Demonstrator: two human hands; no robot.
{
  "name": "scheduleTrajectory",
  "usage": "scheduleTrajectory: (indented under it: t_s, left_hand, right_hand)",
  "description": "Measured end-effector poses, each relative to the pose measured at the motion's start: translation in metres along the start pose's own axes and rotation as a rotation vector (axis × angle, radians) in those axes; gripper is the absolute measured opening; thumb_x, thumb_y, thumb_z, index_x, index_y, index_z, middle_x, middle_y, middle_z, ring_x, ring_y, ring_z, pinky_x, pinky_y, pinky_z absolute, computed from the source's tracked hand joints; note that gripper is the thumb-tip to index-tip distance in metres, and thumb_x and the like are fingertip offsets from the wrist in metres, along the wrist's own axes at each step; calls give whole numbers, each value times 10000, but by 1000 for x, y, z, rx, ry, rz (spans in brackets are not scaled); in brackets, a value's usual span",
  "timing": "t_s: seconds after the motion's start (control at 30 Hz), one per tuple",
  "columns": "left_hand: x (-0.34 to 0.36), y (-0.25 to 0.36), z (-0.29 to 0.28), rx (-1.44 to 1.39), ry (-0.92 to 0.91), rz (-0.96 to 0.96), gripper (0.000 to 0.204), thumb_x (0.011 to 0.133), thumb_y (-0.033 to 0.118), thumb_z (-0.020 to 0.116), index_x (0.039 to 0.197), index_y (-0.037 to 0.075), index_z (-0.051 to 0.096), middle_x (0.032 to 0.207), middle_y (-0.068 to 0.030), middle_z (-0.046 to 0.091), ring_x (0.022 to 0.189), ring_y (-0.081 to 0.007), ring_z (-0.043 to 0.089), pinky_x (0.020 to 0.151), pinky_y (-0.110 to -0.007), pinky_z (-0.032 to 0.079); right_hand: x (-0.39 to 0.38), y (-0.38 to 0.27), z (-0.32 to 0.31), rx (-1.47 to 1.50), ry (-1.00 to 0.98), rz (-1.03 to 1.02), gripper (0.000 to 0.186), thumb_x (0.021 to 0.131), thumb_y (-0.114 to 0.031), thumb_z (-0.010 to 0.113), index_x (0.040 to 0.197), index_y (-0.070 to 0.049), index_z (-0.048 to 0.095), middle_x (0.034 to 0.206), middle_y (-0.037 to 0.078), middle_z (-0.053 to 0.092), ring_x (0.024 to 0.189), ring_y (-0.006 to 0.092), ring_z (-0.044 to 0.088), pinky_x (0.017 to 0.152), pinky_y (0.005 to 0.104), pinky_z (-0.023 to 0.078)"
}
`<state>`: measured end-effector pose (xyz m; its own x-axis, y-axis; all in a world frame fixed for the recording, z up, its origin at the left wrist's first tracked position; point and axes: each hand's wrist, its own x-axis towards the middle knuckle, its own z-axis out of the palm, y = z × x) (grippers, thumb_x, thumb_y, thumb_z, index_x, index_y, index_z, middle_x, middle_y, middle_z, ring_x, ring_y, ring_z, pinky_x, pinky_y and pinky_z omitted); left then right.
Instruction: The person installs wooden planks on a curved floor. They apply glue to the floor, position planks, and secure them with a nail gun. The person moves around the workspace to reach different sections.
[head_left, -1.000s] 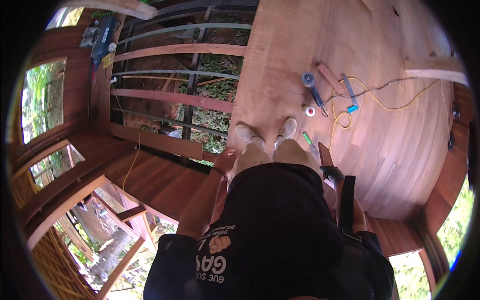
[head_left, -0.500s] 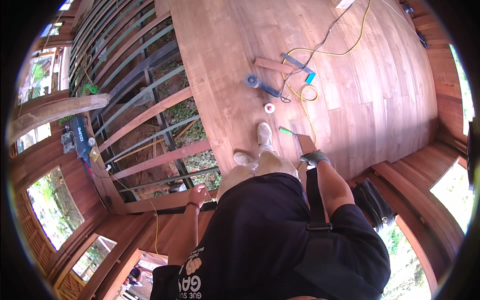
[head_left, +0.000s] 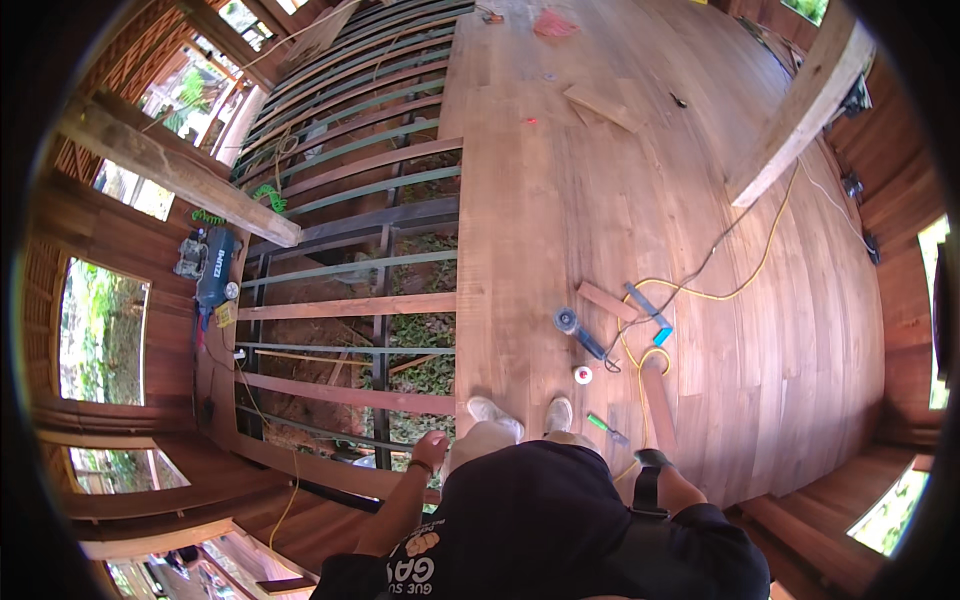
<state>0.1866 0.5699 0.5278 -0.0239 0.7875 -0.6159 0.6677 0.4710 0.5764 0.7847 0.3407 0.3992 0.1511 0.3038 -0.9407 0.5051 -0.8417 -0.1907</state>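
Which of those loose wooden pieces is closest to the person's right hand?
The reddish-brown board with its near end at the right hand. The short reddish piece beside the grinder lies farther off, and the pale plank farther still.

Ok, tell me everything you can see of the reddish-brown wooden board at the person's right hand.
The reddish-brown wooden board is a long, narrow, flat piece with straight edges; no fittings show on it. Its near end meets the dark-gloved right hand, whose grip is mostly hidden. From there it points away from the person, its far end by the loop of the thin yellow cord. Brown plank flooring lies beneath; whether the board touches floor or cord cannot be told.
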Motion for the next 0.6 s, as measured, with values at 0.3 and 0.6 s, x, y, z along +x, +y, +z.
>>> scheduleTrajectory:
  t_s: [0.3,0.6]
  left_hand:
    - [71,-67,-68,770,-243,107,321,942,346,645,1121,85,697,1212,-126,707,1133,-363,654,963,-488,525]
    - [253,-20,-179,-116,-180,-306,461,1021,325,585,1375,32,574,1117,-104,699,954,-275,722,745,-442,588]
  right_hand:
    - [-10,-359,-82,-69,231,-372,521,994,-516,552,1306,-130,709,1393,141,653,1280,311,621,1108,405,439]
    - [-3,-489,-133,-98,339,-529,390,1042,-292,481,1325,-70,634,1203,194,724,1108,363,709,895,499,566]
